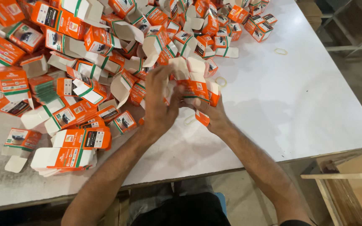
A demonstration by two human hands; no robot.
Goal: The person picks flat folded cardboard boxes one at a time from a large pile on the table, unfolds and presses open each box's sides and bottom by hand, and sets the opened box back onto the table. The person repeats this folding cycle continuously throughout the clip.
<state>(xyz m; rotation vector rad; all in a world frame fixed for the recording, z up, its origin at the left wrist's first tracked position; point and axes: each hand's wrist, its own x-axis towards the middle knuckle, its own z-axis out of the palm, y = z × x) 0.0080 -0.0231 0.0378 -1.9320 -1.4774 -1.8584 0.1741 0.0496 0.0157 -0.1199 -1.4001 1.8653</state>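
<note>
Both hands, the left hand [159, 102] and the right hand [211, 114], are closed around a small bundle of orange-and-white cartons [194, 81] held just above the white table [298, 100], beside the heap of loose cartons [76, 62].

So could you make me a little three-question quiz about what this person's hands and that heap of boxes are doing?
1. True or false: both hands grip the same bunch of cartons.
2. Which lies loose on the bare white table? A) scissors B) rubber band C) tape roll
3. Fill in: the big pile of cartons lies to the person's ____ side.

Key:
1. True: the left hand and right hand close on it from both sides.
2. B
3. left
</note>
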